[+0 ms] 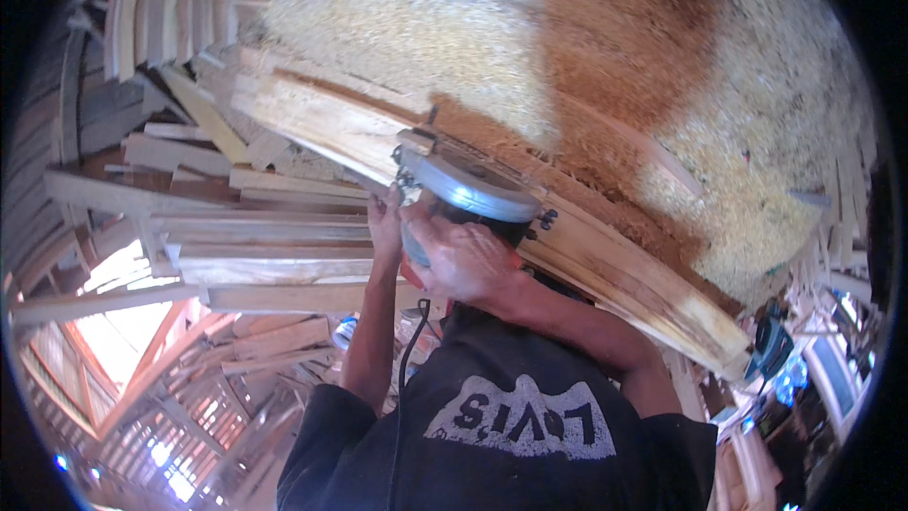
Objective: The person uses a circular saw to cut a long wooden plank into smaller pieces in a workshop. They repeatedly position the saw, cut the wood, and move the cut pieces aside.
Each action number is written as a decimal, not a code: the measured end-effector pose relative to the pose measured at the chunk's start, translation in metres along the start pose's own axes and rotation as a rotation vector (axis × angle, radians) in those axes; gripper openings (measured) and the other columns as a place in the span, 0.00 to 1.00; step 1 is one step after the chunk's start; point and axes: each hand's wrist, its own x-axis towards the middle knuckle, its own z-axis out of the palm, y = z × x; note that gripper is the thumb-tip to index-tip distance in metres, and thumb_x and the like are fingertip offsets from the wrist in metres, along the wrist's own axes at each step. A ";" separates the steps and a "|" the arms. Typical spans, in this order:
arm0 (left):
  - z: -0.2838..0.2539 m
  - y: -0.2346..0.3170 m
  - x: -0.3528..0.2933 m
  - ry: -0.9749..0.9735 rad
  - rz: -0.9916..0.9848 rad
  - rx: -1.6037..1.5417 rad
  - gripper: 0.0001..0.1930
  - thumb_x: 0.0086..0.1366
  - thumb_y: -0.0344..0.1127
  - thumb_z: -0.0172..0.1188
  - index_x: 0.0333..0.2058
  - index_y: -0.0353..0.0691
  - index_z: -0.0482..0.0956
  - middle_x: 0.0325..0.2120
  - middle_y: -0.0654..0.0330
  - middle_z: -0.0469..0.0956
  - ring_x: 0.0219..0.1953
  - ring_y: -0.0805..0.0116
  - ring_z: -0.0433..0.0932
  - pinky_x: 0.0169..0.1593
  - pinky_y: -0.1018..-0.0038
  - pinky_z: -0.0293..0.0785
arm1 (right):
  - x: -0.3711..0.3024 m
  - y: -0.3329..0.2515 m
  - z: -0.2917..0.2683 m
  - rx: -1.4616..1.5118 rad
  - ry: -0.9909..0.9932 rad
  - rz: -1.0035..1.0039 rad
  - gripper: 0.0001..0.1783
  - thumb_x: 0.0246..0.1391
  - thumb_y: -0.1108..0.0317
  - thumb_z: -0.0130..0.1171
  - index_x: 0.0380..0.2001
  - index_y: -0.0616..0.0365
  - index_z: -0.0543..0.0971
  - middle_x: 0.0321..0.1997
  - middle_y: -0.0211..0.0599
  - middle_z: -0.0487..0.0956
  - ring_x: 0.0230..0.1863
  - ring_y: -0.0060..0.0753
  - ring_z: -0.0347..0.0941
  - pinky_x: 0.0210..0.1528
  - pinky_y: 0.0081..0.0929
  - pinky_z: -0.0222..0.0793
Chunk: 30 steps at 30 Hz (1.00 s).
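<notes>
A circular saw (473, 191) with a rounded silver guard and a partly hidden red body rests on a long, pale wooden plank (624, 274). My right hand (468, 260) is wrapped over the saw's body on the near side of the guard, slightly blurred. My left hand (384, 220) is closed at the saw's left end, by its metal base and the plank's near edge; its exact grip is partly hidden. Brown sawdust (501, 137) lies along the plank's far edge. A black cord (405, 369) runs down over my dark shirt.
Pale shavings (407, 19) cover the ground beyond the plank, with a darker brown patch (629, 47). Stacked boards (274, 260) lie to the left, and more planks (175, 9) at the upper left. A teal power tool (771, 345) sits by the plank's right end.
</notes>
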 end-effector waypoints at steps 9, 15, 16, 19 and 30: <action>-0.025 0.027 0.030 -0.009 -0.131 -0.103 0.32 0.70 0.47 0.66 0.62 0.33 0.66 0.39 0.57 0.82 0.28 0.78 0.77 0.24 0.79 0.71 | 0.032 -0.011 0.006 -0.031 -0.015 0.001 0.35 0.56 0.59 0.63 0.64 0.62 0.70 0.48 0.59 0.82 0.44 0.63 0.82 0.49 0.52 0.78; -0.041 0.068 0.052 0.148 -0.254 0.458 0.58 0.57 0.60 0.75 0.70 0.26 0.53 0.43 0.45 0.82 0.36 0.63 0.84 0.31 0.71 0.79 | 0.055 -0.013 0.010 -0.014 -0.031 0.014 0.34 0.56 0.59 0.63 0.63 0.65 0.70 0.47 0.61 0.82 0.44 0.65 0.81 0.49 0.52 0.78; -0.053 0.068 0.059 0.175 -0.156 0.512 0.63 0.54 0.63 0.76 0.72 0.25 0.49 0.48 0.38 0.78 0.45 0.56 0.81 0.43 0.63 0.79 | 0.058 -0.016 0.012 0.000 -0.020 0.002 0.34 0.56 0.60 0.63 0.63 0.65 0.70 0.47 0.61 0.82 0.44 0.65 0.81 0.49 0.52 0.78; -0.083 0.078 0.092 0.263 0.195 0.858 0.67 0.52 0.65 0.76 0.73 0.24 0.47 0.61 0.27 0.66 0.65 0.43 0.68 0.66 0.50 0.64 | 0.071 -0.018 0.018 -0.008 -0.020 -0.002 0.34 0.55 0.61 0.62 0.62 0.65 0.71 0.47 0.61 0.82 0.44 0.65 0.81 0.49 0.53 0.78; -0.146 0.137 0.170 -0.089 0.266 1.068 0.37 0.68 0.60 0.61 0.67 0.39 0.72 0.72 0.47 0.62 0.74 0.52 0.60 0.74 0.60 0.56 | 0.124 -0.034 0.033 0.019 -0.014 -0.022 0.33 0.53 0.63 0.64 0.61 0.64 0.72 0.46 0.59 0.83 0.45 0.62 0.82 0.49 0.51 0.79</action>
